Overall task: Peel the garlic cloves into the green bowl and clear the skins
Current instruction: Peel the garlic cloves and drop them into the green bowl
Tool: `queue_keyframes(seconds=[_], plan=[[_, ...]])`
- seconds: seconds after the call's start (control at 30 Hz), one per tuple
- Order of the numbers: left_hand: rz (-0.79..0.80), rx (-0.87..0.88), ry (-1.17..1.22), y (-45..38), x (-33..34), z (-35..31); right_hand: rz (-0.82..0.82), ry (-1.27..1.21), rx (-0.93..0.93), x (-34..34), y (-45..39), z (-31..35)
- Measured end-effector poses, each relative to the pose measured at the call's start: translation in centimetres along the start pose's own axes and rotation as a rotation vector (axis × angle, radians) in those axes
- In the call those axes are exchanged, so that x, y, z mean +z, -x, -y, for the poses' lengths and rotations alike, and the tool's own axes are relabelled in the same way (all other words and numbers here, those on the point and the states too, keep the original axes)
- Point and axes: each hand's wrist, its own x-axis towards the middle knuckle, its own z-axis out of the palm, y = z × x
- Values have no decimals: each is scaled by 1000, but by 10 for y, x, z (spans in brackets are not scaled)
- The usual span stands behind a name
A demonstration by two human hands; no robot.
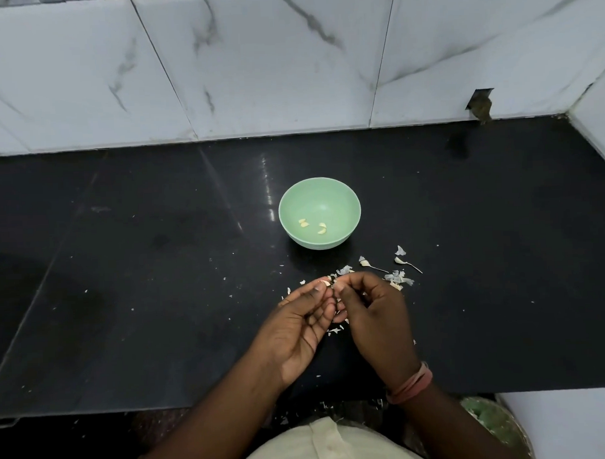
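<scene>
Black counter (158, 268): both hands, left hand (298, 336) and right hand (376, 316), pinch one garlic clove (327, 282) at their fingertips, just short of the green bowl (319, 198) straight ahead, skins (397, 277) scattered between

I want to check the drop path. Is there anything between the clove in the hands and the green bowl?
Nothing visible blocks it. The clove is pinched between the left hand and right hand, just in front of the bowl. Only flat skins lie on the counter between, and the bowl is open on top.
</scene>
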Motion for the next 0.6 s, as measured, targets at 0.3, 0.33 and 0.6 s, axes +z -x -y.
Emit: queue_keyframes(seconds=[0.3,0.33,0.6], plan=[[-28,2,5,1,-4,2,-34,464,-196,-7,0,-5],[-29,8,3,1,-5,2,-37,487,-223,-7,-1,-5],[-15,100,-91,3,-9,3,37,386,-378,-9,2,2]])
